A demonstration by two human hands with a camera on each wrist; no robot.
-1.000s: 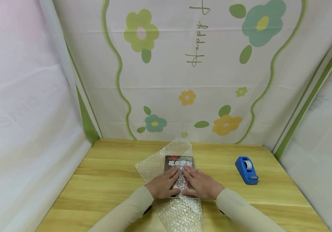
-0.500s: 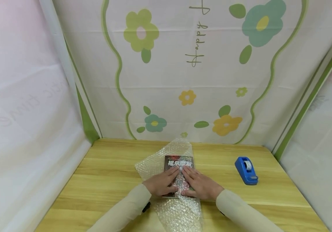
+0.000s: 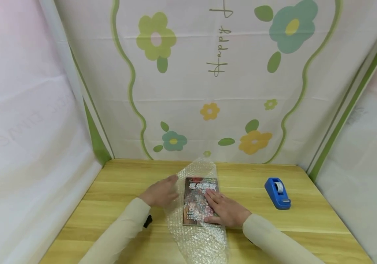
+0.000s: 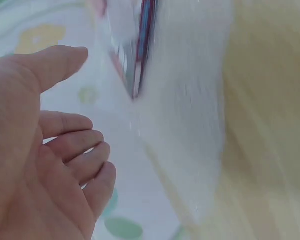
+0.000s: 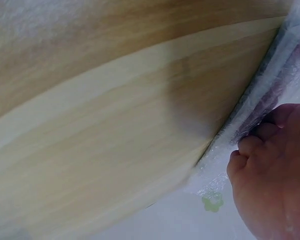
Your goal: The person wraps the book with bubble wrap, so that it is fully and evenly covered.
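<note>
A dark book (image 3: pixel 191 203) with white lettering on its cover lies on a sheet of bubble wrap (image 3: pixel 203 242), and part of the wrap is folded over the cover's right side. My right hand (image 3: pixel 229 211) presses that folded part down on the book with its fingers extended. In the right wrist view the fingertips of this hand (image 5: pixel 275 170) are partly hidden against the wrapped edge. My left hand (image 3: pixel 160 192) hovers by the wrap's left edge, off the book. The left wrist view shows this hand (image 4: pixel 50 145) with thumb apart, fingers slightly bent, holding nothing.
On the right of the wooden table (image 3: pixel 109 220) stands a blue tape dispenser (image 3: pixel 278 194) with a roll of tape. A printed cloth with flowers (image 3: pixel 254 142) hangs behind the table's far edge. Pale cloth walls close in the left and right sides.
My left hand has lifted off the book and moved left to the wrap's edge, uncovering more of the cover. My right hand stays pressed on the book. The head view has shifted slightly.
</note>
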